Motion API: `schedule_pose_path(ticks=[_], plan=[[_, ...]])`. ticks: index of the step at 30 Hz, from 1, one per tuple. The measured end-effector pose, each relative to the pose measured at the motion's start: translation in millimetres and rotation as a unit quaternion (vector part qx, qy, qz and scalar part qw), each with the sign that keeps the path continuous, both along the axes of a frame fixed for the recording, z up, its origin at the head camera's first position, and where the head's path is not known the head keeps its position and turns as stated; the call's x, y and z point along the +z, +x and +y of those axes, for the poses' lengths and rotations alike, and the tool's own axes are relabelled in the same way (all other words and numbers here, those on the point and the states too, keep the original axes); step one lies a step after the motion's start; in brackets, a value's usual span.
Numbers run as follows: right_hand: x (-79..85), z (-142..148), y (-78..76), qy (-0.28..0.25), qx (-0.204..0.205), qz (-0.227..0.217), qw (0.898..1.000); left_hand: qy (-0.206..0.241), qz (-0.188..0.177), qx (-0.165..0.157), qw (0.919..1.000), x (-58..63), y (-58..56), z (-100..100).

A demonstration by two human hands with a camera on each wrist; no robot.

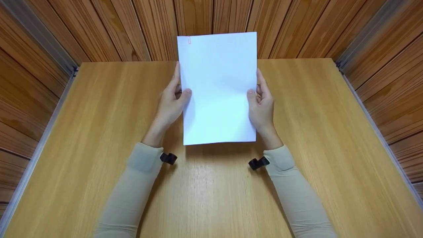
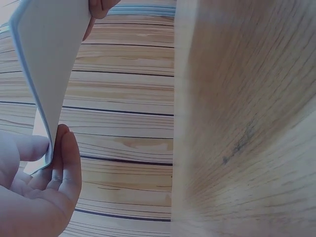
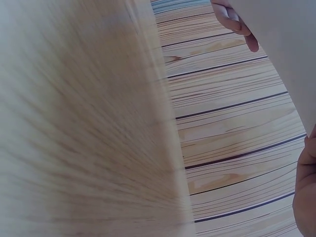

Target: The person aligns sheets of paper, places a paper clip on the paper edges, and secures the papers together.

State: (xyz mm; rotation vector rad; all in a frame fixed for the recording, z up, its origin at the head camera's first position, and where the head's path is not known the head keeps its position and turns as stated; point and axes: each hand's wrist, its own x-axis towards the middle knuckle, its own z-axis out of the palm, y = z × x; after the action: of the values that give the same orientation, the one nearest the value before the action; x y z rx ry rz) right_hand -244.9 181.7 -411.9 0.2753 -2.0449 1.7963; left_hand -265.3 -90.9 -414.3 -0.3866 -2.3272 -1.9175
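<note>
A stack of white paper sheets [image 1: 219, 89] is held up above the table, tilted toward the head camera. A small pinkish-red paper clip [image 1: 189, 40] sits on its top edge near the left corner. My left hand [image 1: 172, 100] grips the left edge, thumb on the front and fingers behind. On the opposite edge my right hand [image 1: 262, 107] does the same. In the left wrist view the stack [image 2: 54, 54] shows edge-on, pinched between the left thumb [image 2: 32, 147] and fingers. Only part of the right hand [image 3: 306, 192] appears in the right wrist view.
Beneath the paper lies a light wooden table [image 1: 109, 138]. Wood-plank walls [image 1: 231, 16] rise behind it and on both sides, with metal strips along the side edges. A small black device [image 1: 169, 158] is strapped to each wrist.
</note>
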Motion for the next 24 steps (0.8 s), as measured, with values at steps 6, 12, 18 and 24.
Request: schedule_pose_path(ticks=[6,12,18,24], plan=[[-0.7,0,-0.3,0.002,-0.003,-0.006,1.0,-0.019,-0.004,0.011,0.9997,-4.5,0.0,0],[-0.3,-1,0.0,0.006,-0.004,-0.007,1.0,-0.017,-0.017,0.018,0.9995,-3.7,4.4,1],[-1.4,-1,-0.7,0.008,-0.004,-0.022,1.0,-0.021,-0.023,0.027,0.9992,11.9,17.4,5],[-2.4,-1,-1.0,0.009,-0.01,-0.035,0.999,-0.029,-0.017,0.03,0.999,11.3,19.7,4]])
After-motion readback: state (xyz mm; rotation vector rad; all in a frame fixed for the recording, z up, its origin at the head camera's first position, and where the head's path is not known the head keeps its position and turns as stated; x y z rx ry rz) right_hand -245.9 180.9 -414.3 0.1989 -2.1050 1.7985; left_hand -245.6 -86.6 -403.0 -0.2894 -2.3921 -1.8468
